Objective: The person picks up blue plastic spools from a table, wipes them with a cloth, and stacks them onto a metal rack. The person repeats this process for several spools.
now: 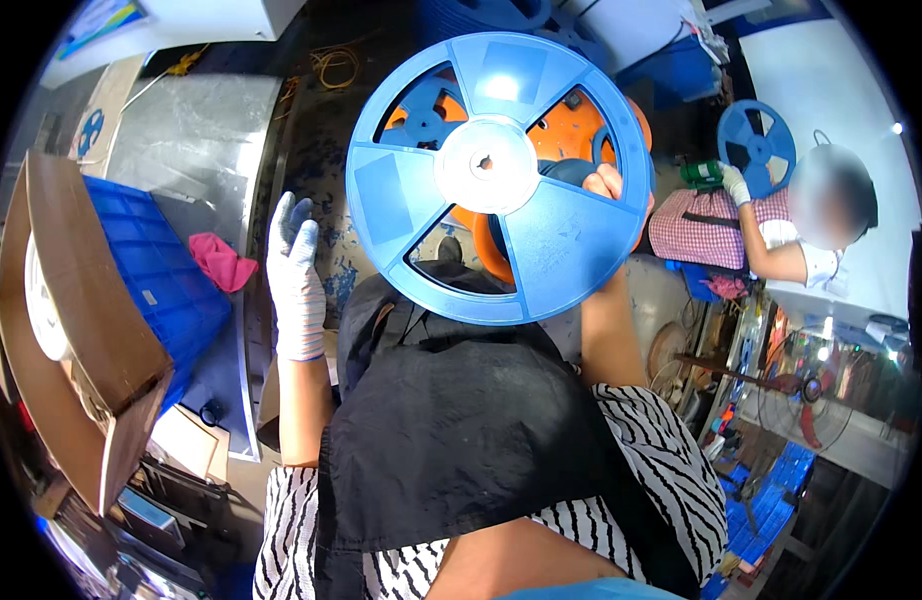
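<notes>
A large blue plastic reel (401, 200) with a pale round hub hangs upright before me, its flat side facing me. My right hand (606, 182) grips it at the right; bare fingertips show through one of its openings, and the rest of that hand is hidden behind it. Off to the reel's left, my left hand (296, 275), in a white and grey glove, is raised with nothing in it, fingers stretched and thumb apart. Behind the reel are orange surfaces (556, 130) and another blue reel (421, 120), both partly covered.
At left, a blue crate (166, 280) and an open cardboard box (91, 270) stand by a metal table (196, 130); a pink cloth (221, 262) lies beside the crate. On the right, a co-worker's gloved hand (736, 185) is near another blue reel (756, 150). A fan (806, 390) stands lower right.
</notes>
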### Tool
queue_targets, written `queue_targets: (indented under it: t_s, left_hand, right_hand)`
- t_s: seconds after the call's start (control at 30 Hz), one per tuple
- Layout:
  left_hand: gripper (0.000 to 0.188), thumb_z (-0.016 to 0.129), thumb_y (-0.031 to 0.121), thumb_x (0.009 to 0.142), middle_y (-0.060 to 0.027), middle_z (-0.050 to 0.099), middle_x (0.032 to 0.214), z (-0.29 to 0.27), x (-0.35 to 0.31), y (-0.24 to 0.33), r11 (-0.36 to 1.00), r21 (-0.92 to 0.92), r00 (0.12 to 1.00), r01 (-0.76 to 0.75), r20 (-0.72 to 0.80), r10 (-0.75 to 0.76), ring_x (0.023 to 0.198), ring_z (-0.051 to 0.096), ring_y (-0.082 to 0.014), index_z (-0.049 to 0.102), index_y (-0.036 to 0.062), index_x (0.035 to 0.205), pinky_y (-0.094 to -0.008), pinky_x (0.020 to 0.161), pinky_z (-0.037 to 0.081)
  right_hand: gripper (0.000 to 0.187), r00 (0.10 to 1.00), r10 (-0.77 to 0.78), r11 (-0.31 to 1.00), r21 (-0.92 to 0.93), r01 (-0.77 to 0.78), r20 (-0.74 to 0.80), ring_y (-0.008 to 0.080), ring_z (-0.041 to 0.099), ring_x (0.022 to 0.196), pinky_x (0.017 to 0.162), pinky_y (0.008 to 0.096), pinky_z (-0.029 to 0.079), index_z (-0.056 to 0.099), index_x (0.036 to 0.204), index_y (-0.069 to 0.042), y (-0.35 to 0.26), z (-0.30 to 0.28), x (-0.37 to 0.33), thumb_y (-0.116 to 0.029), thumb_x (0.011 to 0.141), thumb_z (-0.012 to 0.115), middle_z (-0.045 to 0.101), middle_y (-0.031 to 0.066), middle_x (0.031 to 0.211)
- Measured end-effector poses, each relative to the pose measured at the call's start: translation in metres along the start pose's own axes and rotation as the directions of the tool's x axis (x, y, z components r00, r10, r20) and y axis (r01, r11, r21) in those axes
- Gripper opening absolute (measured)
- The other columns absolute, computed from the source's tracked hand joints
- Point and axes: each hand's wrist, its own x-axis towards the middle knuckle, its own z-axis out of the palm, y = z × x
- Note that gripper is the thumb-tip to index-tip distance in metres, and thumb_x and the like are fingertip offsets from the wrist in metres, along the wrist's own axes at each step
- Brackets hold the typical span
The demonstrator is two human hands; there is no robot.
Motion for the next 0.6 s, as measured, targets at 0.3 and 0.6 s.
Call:
queue_targets:
  t_s: [0.3,0.6]
  left_hand:
    - [0.092,0.078,0.036,0.062,-0.0194,0.039,0.14,0.113,0.018,0.003,0.388,0.514,0.57,-0.765,0.821,0.036,0.136,0.023,-0.042,0.037,0.0121,0.141,-0.0506,0.112,0.015]
    - [0.087,0.073,0.017,0.059,-0.0203,0.052,0.122,0.16,0.046,-0.056,0.56,0.4,0.353,-0.726,0.915,-0.196,0.115,0.048,-0.0386,0.04,0.0121,0.14,-0.0429,0.101,0.037]
  right_hand:
    - [0.04,0.982,-0.002,0.996,-0.091,-0.016,-0.191,0.009,0.042,0.056,0.048,0.0229,0.037,0.041,0.071,-0.015,-0.045,-0.019,-0.055,-0.049,0.086,0.053,0.039,-0.0035,0.063]
    - [0.045,0.608,-0.472,0.814,-0.581,0.022,-0.638,0.0092,0.056,0.079,0.071,0.0216,0.047,0.055,0.124,-0.007,-0.017,-0.043,-0.107,-0.042,0.095,0.048,0.06,0.0029,0.093]
